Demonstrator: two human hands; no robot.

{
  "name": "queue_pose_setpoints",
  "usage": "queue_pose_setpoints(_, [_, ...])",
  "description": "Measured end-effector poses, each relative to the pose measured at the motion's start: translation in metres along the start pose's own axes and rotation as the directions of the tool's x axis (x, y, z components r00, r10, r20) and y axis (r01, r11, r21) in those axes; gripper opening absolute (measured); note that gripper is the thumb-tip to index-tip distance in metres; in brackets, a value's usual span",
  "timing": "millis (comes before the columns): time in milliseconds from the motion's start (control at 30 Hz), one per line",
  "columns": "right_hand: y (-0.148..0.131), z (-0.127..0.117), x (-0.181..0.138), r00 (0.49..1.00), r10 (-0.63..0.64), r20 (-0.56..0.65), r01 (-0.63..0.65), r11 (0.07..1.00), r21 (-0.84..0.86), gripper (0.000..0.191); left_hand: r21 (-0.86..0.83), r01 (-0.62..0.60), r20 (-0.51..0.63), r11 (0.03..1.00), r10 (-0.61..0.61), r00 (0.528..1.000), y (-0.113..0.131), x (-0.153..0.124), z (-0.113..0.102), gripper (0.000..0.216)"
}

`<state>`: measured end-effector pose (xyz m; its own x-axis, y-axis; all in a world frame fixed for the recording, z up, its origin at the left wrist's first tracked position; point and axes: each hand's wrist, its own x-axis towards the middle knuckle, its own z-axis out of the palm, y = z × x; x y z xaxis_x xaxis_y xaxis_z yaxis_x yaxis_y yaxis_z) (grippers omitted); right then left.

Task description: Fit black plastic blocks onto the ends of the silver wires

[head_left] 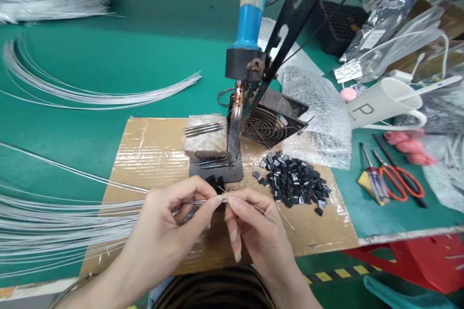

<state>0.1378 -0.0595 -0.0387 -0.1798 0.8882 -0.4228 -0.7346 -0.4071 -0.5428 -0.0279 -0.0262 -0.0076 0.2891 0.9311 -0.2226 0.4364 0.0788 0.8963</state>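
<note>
My left hand (170, 224) grips a bundle of thin silver wires (54, 222) that fan out to the left over the green bench. My right hand (253, 227) pinches the tip of one fine wire (268, 217) right beside the left fingers, above a taped cardboard sheet (152, 154). Just beyond my fingertips lie a few small black parts (216, 182). A pile of several more black parts (295, 181) sits to the right. A blue-handled soldering iron (250, 19) stands fixed upright on a dark base (217, 171).
A small fan (270, 123) and bubble wrap (319, 111) sit behind the pile. Orange scissors (398, 181), a screwdriver (373, 178), a white mug (384, 101) and foil bags (380, 29) crowd the right. Curved wire bundles (90, 94) lie at the left.
</note>
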Motion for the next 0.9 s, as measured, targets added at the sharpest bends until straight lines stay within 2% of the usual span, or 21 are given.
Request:
queue_pose_setpoints(300, [0.003, 0.000, 0.000, 0.999, -0.015, -0.031, 0.015, 1.000, -0.003, 0.013, 0.001, -0.041, -0.036, 0.999, 0.041, 0.998, -0.005, -0.006, 0.006, 0.018])
queue_pose_setpoints(500, [0.005, 0.001, -0.001, 0.998, -0.029, -0.056, 0.028, 1.000, -0.008, 0.013, 0.095, -0.088, -0.156, 0.992, 0.102, 0.982, 0.001, -0.007, 0.012, 0.019])
queue_pose_setpoints(633, [0.010, 0.003, -0.003, 0.996, -0.042, -0.075, 0.041, 0.999, -0.011, 0.016, 0.147, -0.127, -0.191, 0.981, 0.154, 0.969, -0.001, -0.009, 0.016, 0.019])
queue_pose_setpoints(800, [0.013, 0.006, -0.005, 0.995, -0.055, -0.086, 0.055, 0.998, 0.005, 0.020, 0.126, -0.088, -0.213, 0.988, 0.114, 0.970, -0.005, -0.010, 0.018, 0.019])
queue_pose_setpoints(900, [0.011, 0.006, -0.005, 0.996, -0.057, -0.075, 0.057, 0.998, 0.001, 0.021, 0.053, -0.046, -0.202, 0.998, 0.056, 0.978, -0.001, -0.007, 0.018, 0.018])
